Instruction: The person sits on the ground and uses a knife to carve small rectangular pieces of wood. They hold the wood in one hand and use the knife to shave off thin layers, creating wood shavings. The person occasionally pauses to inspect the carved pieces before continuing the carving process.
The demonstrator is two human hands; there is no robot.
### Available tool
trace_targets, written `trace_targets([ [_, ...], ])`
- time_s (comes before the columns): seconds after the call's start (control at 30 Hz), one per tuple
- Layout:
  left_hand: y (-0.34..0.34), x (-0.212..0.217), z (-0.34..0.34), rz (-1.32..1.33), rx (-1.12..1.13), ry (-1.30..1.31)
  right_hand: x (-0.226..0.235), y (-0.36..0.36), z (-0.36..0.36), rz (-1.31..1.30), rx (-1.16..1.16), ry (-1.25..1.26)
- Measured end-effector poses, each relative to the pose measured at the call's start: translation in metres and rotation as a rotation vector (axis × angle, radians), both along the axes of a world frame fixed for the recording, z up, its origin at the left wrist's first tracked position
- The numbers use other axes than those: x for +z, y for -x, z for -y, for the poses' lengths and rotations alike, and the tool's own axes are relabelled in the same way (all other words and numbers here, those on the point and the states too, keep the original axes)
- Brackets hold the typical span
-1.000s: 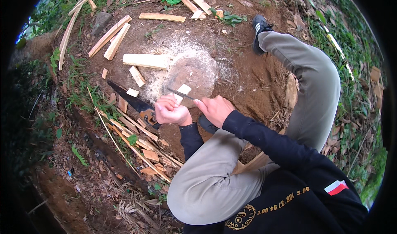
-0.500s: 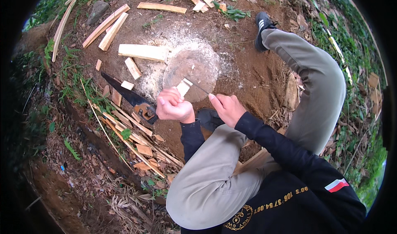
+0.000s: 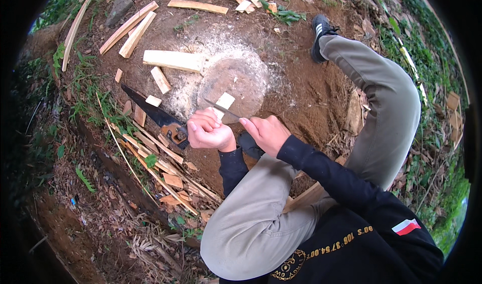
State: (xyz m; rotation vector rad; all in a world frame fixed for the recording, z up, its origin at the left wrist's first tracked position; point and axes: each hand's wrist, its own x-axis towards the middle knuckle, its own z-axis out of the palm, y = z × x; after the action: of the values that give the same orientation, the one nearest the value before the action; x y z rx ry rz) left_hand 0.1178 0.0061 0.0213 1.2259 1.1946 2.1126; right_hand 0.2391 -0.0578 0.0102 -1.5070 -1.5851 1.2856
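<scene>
My left hand (image 3: 210, 131) is closed around the lower end of a small pale wood block (image 3: 225, 101), which tilts up and away over a round chopping stump (image 3: 251, 78). In my right hand (image 3: 269, 135) is a knife (image 3: 216, 105) with a thin dark blade, its handle hidden by the fingers. The blade lies slantwise across the block, close to my left fingers, its tip reaching past the block's left side. Whether the edge bites into the wood cannot be made out.
Sawdust (image 3: 221, 48) surrounds the stump. A handsaw (image 3: 150, 110) lies on the soil left of my hands, near a thick pale plank (image 3: 173, 60). Wood strips (image 3: 160, 163) are heaped below the saw. My bent leg (image 3: 386, 88) flanks the right side.
My right hand has moved a little left and toward me, sliding the knife down along the block. The left hand stays nearly in place, still gripping the block.
</scene>
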Motion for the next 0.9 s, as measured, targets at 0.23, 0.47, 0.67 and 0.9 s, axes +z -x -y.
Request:
trace_targets([
  [0.23, 0.000, 0.000, 0.003, 0.003, 0.028, 0.028, -0.005, 0.015, -0.020, 0.071, 0.056, -0.211],
  [0.47, -0.003, 0.003, -0.002, -0.024, 0.087, 0.081, -0.007, 0.021, -0.029, 0.121, 0.019, -0.107],
  [0.67, 0.001, 0.005, -0.005, -0.064, 0.054, 0.026, 0.006, 0.001, -0.010, 0.142, 0.035, 0.019],
  [0.9, -0.010, 0.003, -0.004, -0.144, 0.019, 0.039, -0.014, 0.020, -0.033, 0.151, 0.006, -0.153],
])
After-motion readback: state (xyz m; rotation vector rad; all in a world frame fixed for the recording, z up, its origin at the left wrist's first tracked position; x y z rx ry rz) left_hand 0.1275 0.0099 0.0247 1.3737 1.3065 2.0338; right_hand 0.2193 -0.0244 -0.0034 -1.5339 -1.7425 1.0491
